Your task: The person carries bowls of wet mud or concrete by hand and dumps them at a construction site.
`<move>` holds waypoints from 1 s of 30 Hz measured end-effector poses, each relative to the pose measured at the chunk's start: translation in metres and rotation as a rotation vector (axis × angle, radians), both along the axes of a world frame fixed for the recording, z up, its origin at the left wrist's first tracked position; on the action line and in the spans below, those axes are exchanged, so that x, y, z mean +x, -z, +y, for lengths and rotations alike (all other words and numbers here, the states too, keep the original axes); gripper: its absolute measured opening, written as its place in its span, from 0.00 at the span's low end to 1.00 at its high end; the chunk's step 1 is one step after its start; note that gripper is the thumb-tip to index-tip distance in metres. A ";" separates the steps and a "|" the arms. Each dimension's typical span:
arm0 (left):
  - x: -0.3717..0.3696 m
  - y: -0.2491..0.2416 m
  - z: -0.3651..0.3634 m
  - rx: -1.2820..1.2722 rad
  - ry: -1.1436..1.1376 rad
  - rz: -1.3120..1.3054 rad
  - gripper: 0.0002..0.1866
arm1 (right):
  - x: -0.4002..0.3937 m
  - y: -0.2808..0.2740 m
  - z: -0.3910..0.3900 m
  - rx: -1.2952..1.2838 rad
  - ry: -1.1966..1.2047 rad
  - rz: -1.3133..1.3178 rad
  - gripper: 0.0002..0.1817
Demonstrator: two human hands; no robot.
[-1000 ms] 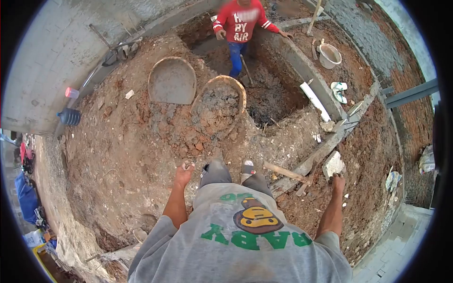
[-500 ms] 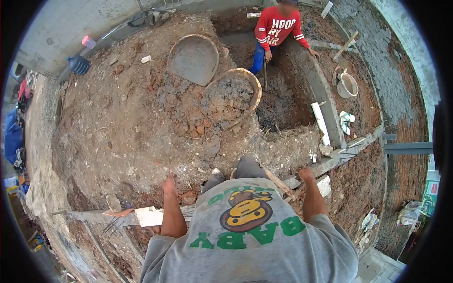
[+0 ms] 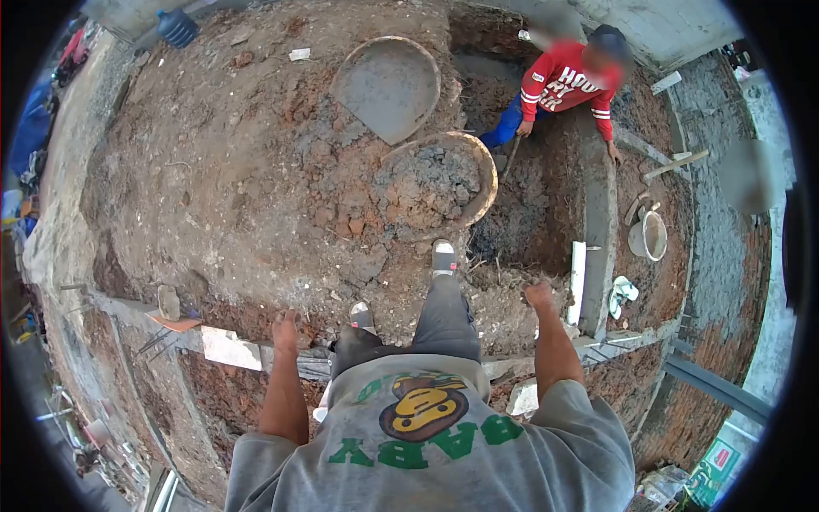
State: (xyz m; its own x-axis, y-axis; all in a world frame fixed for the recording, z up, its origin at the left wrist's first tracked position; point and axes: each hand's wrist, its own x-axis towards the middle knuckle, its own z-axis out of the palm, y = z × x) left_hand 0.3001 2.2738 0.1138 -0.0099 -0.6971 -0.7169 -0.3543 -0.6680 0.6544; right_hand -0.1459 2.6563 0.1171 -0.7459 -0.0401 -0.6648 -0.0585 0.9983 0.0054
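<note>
My left hand (image 3: 287,329) is held out over the dirt beside a concrete beam (image 3: 183,335), fingers loosely apart and holding nothing I can see. My right hand (image 3: 538,297) reaches forward over the soil near a white pipe (image 3: 577,282). It also looks loosely open, with nothing visible in it, though its fingers show small. Ahead of my feet lies a round, rusty-rimmed tub (image 3: 488,183) heaped with grey-brown mud (image 3: 435,183). Behind it is a second tub (image 3: 388,90) holding smooth grey mortar. My right shoe (image 3: 444,258) is close to the mud tub.
A person in a red sweater (image 3: 559,81) stands in the trench (image 3: 520,205), one hand on a handle (image 3: 511,157), the other by the concrete wall (image 3: 597,183). A bucket (image 3: 650,235), sandals (image 3: 622,295) and a wooden-handled tool (image 3: 676,165) lie to the right. A blue water jug (image 3: 177,28) stands at far left.
My right foot has come forward toward the mud tub, and both shoes now show. My right hand has moved slightly forward and left; my left hand has shifted left. The view has turned.
</note>
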 end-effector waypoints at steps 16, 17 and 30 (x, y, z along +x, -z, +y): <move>-0.367 0.250 0.170 0.834 -0.098 0.313 0.25 | -0.258 0.227 -0.287 -0.156 -0.763 0.175 0.23; -0.377 0.266 0.178 0.883 -0.123 0.320 0.27 | -0.261 0.232 -0.308 -0.207 -0.721 0.138 0.23; -0.450 0.394 0.205 0.879 -0.836 0.559 0.19 | -0.284 0.430 -0.449 -0.290 -1.148 0.190 0.35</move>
